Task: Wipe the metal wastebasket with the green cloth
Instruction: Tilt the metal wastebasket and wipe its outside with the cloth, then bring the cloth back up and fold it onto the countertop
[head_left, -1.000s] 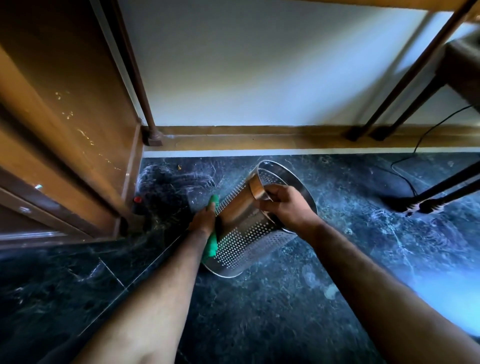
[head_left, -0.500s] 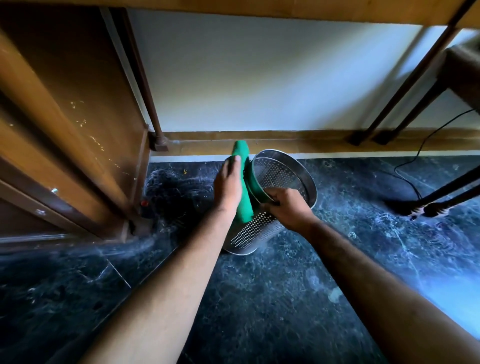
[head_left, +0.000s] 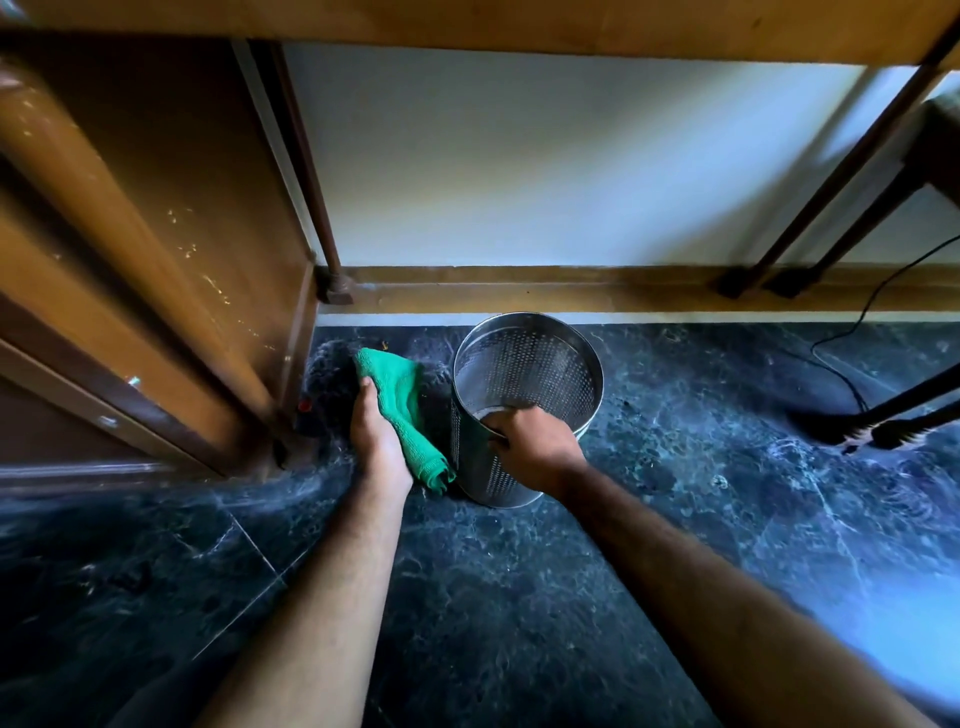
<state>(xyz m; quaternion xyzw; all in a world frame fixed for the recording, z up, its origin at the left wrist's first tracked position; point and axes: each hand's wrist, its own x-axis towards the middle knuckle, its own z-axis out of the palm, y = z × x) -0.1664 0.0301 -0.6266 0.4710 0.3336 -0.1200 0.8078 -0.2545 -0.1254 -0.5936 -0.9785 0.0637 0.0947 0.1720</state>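
Observation:
The perforated metal wastebasket (head_left: 524, 374) stands upright on the dark marble floor near the wall, its open top facing up. My right hand (head_left: 537, 444) grips the near rim, fingers hooked inside. My left hand (head_left: 376, 434) holds the green cloth (head_left: 402, 400) just left of the basket; the cloth's lower end hangs close to the basket's side, and I cannot tell whether it touches.
A wooden cabinet (head_left: 156, 234) rises at the left, close to my left hand. A wooden skirting board (head_left: 519, 291) runs along the white wall behind. Dark furniture legs (head_left: 810, 218) and a black cable (head_left: 852, 343) are at the right.
The basket went from tilted on its side to upright. My left hand with the cloth came off the basket's side and now sits beside it.

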